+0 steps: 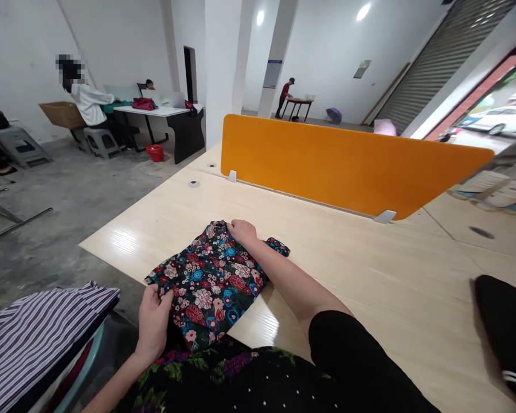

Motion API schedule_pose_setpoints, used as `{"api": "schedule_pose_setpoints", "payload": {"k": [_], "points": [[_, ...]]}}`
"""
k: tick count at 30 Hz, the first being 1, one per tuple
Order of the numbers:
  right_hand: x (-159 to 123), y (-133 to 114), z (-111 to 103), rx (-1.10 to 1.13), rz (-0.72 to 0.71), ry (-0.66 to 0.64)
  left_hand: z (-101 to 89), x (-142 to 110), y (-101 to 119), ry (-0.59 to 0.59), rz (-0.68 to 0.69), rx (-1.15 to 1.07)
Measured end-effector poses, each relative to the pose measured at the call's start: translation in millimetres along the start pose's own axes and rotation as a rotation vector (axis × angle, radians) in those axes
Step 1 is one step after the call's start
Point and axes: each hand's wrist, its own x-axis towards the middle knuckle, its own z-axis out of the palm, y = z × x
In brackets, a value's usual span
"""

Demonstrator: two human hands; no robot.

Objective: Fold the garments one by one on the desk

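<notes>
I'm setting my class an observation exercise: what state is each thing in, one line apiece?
Floral cloth, spread out, partly overhanging the table
Left hand, gripping the cloth's near edge
Right hand, gripping its far edge
Striped garment, lying uppermost on other cloths
Orange divider, upright
Black cloth, lying down
Red bucket, upright

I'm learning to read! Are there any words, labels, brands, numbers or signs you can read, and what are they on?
None can be read.
Sign on the pillar: too small and blurred.
Panel on the wall: too small to tell.
Cloth: flowers, no words showing.
</notes>
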Motion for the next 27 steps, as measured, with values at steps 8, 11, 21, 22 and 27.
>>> {"api": "schedule_pose_setpoints", "payload": {"k": [8, 11, 21, 22, 27], "points": [[-14.7, -11.4, 12.4, -0.029, -0.544, 0.087, -1.3, 15.4, 9.4, -0.049, 0.122, 0.289], [-11.0, -13.3, 24.8, -0.065, -0.606, -0.064, -5.9, 24.2, 5.8, -0.047, 0.21, 0.627], [-44.6, 79.1, -26.9, 0.159, 0.186, 0.18, -46.6, 14.3, -7.8, 0.146, -0.135, 0.086], [-51.6, 87.8, -29.1, 0.156, 0.229, 0.116, -45.4, 9.2, -6.8, 0.056, -0.262, -0.015], [-72.1, 61.6, -13.0, 0.138, 0.1, -0.069, -17.0, -7.5, 1.2, -0.218, -0.552, -0.237]]}}
